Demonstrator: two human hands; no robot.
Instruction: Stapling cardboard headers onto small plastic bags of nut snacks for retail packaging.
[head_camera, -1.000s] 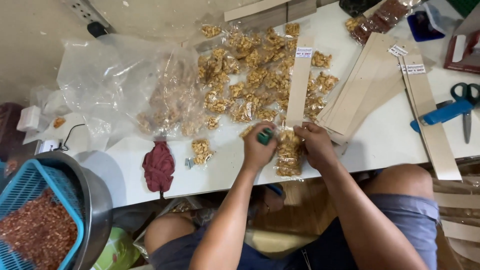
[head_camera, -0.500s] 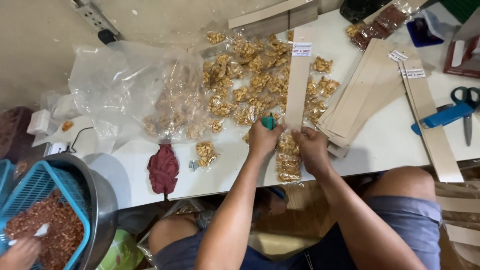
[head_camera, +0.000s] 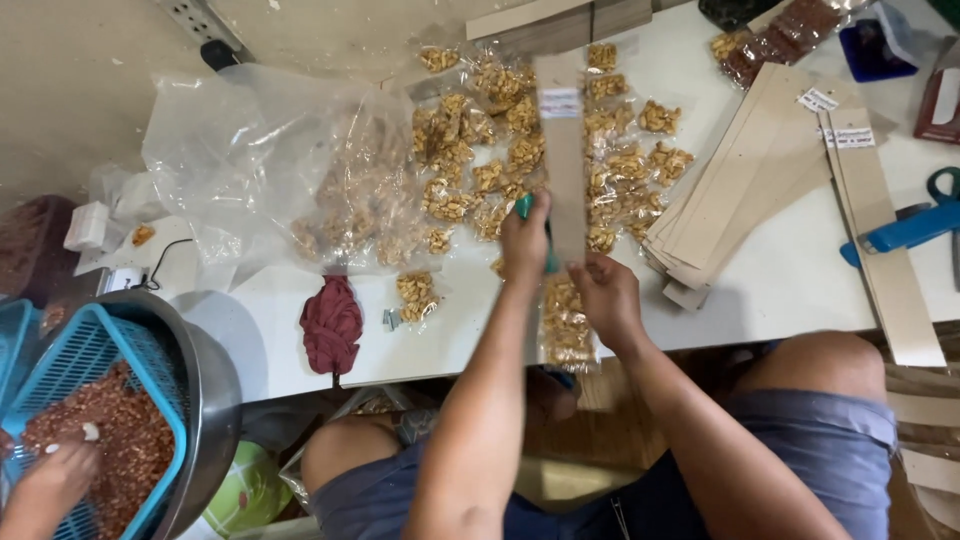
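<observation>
My left hand (head_camera: 524, 243) is closed around a small green tool (head_camera: 524, 206) pressed against the left edge of a long brown cardboard strip (head_camera: 562, 160) with a white label. My right hand (head_camera: 606, 296) grips the strip's lower part from the right. Small clear packets of nuts (head_camera: 566, 328) hang along the strip below my hands, over the white table's (head_camera: 780, 290) front edge. Both hands nearly touch each other at the strip.
Loose nut packets (head_camera: 470, 150) lie in a pile behind the strip, beside a big clear bag (head_camera: 290, 170). A stack of cardboard strips (head_camera: 760, 170) and a blue tool (head_camera: 905, 230) lie right. A red cloth (head_camera: 332, 325), blue basket (head_camera: 90, 350) and another person's hand (head_camera: 50, 485) are on the left.
My hands and the strip have moved farther up the table, and more packets now hang below them. Another person's hand has come into the blue basket at lower left.
</observation>
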